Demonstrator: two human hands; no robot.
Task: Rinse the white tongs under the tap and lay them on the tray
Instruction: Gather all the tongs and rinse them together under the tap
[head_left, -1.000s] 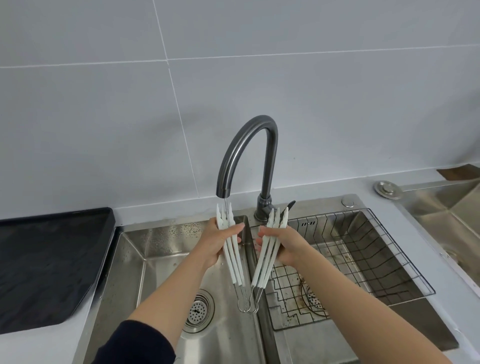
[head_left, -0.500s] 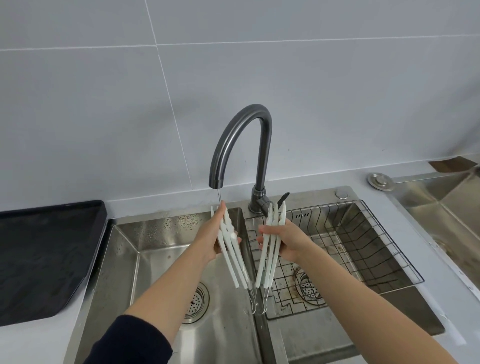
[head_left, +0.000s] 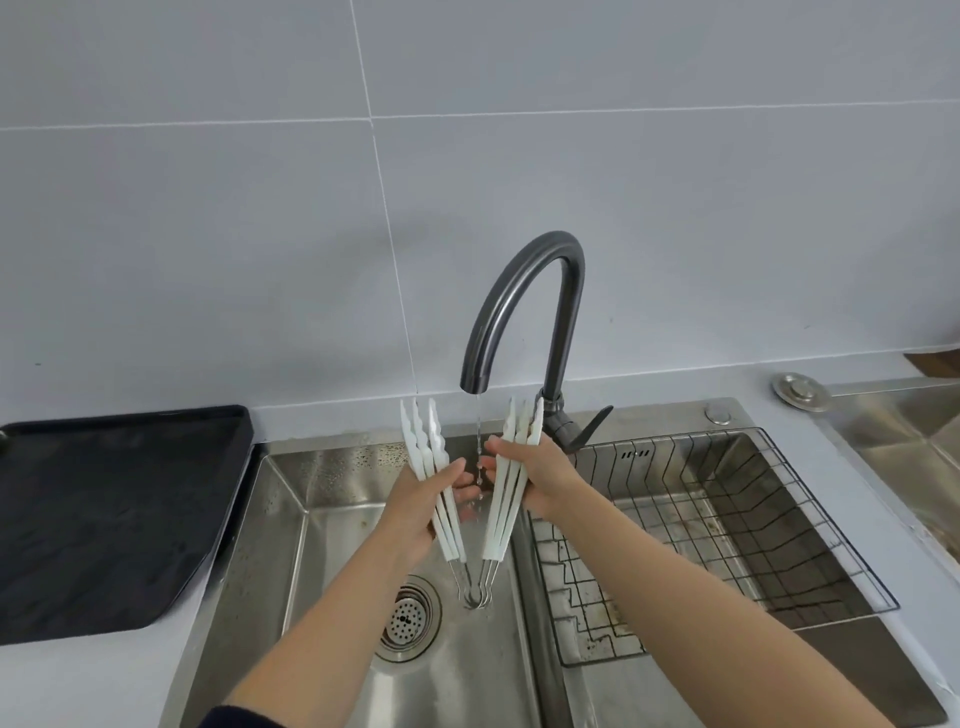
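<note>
Since the white tongs (head_left: 425, 457) have splayed wider over the sink (head_left: 322, 519), the tap (head_left: 565, 322) water now falls between them; left hand (head_left: 415, 514) and right hand (head_left: 543, 475) each grip one side; rinsing seems unfinished.

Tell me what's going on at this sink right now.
A person is rinsing white tongs over a steel sink. The left hand grips the left bundle of tongs, the right hand the right bundle, tips up and wire loops down. A thin stream from the dark tap falls between the two bundles, at the fingertips. The black tray on the counter to the left holds no tongs yet.
</note>
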